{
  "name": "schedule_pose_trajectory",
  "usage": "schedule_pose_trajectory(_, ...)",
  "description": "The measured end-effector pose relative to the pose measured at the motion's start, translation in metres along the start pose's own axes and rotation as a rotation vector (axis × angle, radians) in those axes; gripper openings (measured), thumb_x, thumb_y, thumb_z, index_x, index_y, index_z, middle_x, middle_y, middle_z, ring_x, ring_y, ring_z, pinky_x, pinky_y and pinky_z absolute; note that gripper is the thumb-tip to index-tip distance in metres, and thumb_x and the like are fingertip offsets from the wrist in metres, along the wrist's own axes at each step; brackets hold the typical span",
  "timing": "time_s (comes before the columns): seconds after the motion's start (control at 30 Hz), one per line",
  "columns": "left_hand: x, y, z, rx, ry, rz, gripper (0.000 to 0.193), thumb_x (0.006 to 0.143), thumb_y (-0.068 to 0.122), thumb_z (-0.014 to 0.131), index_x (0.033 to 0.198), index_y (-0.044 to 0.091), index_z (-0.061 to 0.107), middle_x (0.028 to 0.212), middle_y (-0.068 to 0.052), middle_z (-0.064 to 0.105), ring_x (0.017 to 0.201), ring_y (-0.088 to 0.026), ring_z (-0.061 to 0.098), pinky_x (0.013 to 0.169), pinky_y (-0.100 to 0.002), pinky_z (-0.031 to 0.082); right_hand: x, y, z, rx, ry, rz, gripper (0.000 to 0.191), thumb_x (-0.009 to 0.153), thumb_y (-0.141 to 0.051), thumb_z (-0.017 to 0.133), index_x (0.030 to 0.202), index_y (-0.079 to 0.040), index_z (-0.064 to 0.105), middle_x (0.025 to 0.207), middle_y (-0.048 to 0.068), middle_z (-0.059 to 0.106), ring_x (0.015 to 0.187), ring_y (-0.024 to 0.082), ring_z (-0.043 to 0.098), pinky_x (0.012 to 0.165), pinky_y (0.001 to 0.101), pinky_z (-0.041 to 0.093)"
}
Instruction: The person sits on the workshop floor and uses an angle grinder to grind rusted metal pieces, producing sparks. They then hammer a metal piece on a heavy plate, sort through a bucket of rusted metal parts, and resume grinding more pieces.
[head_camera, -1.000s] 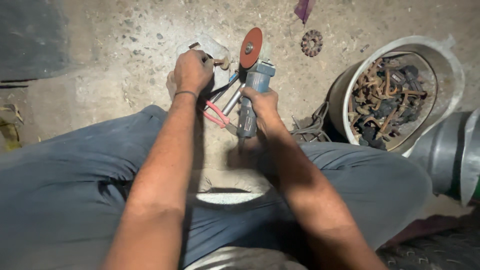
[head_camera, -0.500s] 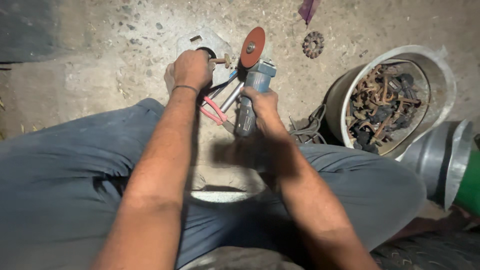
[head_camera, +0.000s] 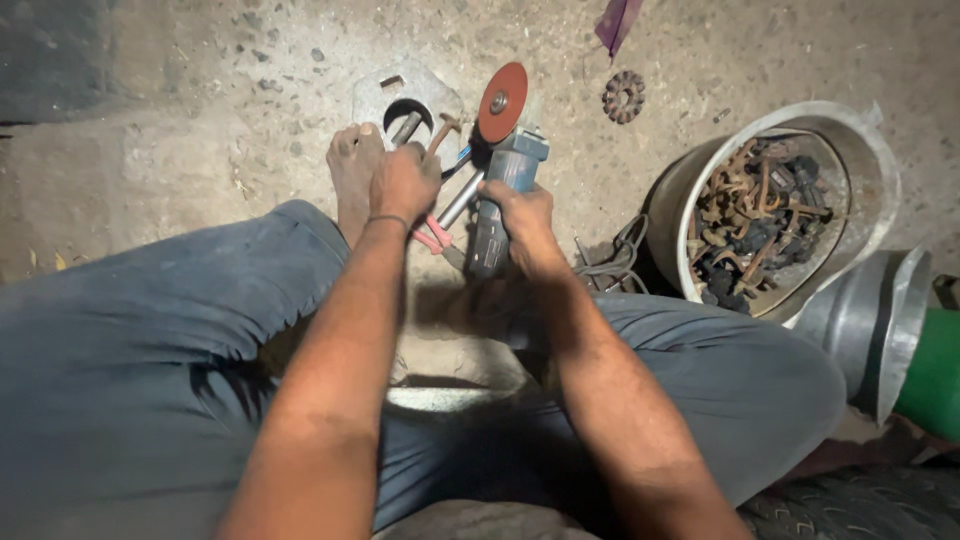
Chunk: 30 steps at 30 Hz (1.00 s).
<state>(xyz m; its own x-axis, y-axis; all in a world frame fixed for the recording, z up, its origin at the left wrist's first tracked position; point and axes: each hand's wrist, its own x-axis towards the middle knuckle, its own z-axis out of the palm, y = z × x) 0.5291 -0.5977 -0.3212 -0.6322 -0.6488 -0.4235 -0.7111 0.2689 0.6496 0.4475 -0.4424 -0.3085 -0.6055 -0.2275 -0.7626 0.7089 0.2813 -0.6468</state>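
Note:
I sit on the floor with my knees spread. My right hand (head_camera: 520, 222) grips the body of a blue-grey angle grinder (head_camera: 497, 190) whose red disc (head_camera: 502, 102) points away from me. My left hand (head_camera: 402, 182) is closed around a small metal rod (head_camera: 408, 126) over a flat grey metal plate with a round hole (head_camera: 405, 98). My bare foot (head_camera: 352, 170) rests on that plate's left side. Red-handled pliers (head_camera: 432, 236) and a steel bar (head_camera: 459, 202) lie between the two hands.
A metal basin full of rusty scrap parts (head_camera: 770, 205) stands at right, with a galvanised sheet-metal funnel (head_camera: 872, 320) and a green object (head_camera: 935, 375) beside it. A small toothed gear (head_camera: 623, 96) lies on the concrete floor. Tangled wire (head_camera: 615, 262) lies by the basin.
The left hand has drawn back towards me, uncovering the holed plate and the foot. The grinder has stayed in place in the right hand.

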Motion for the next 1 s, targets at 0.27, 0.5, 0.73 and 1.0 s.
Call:
schedule_pose_trajectory(0.27,-0.009,0.003,0.036,-0.060,0.168,-0.002,0.025,0.096,0.024,0.060,0.090,0.001,0.066,0.079,-0.029,0.069,0.078,-0.049,0.069,0.074,-0.057,0.053,0.004,0.008,0.000,-0.047,-0.007,0.001,0.026,0.077,-0.008,0.079,0.092,0.011,0.069,0.071,0.016,0.070,0.051,0.025,0.067,0.045,0.0396,0.054)
schedule_pose_trajectory(0.5,-0.001,-0.017,0.023,-0.692,-0.035,-0.047,0.030,0.094,0.024,0.064,0.084,-0.003,0.072,0.071,-0.017,0.073,0.062,-0.028,0.070,0.062,-0.044,0.056,0.006,0.011,0.004,-0.095,-0.015,-0.017,0.024,0.077,-0.009,0.077,0.090,0.010,0.070,0.070,0.015,0.070,0.051,0.024,0.067,0.046,0.0381,0.054)
schedule_pose_trajectory(0.73,0.000,-0.016,0.033,-0.829,0.014,-0.221,0.030,0.094,0.024,0.063,0.084,-0.003,0.071,0.068,-0.014,0.073,0.058,-0.024,0.064,0.059,-0.040,0.050,0.008,0.015,0.009,-0.184,0.014,-0.076,0.026,0.075,-0.011,0.079,0.089,0.010,0.071,0.074,0.014,0.073,0.055,0.021,0.068,0.051,0.0355,0.055)
schedule_pose_trajectory(1.0,-0.004,-0.008,0.038,-0.857,0.127,-0.263,0.028,0.095,0.023,0.064,0.085,-0.002,0.073,0.067,-0.012,0.074,0.060,-0.021,0.069,0.062,-0.034,0.053,0.016,0.029,0.009,-0.204,0.034,-0.089,0.029,0.074,-0.012,0.081,0.089,0.012,0.073,0.077,0.014,0.074,0.059,0.021,0.068,0.054,0.0348,0.054)
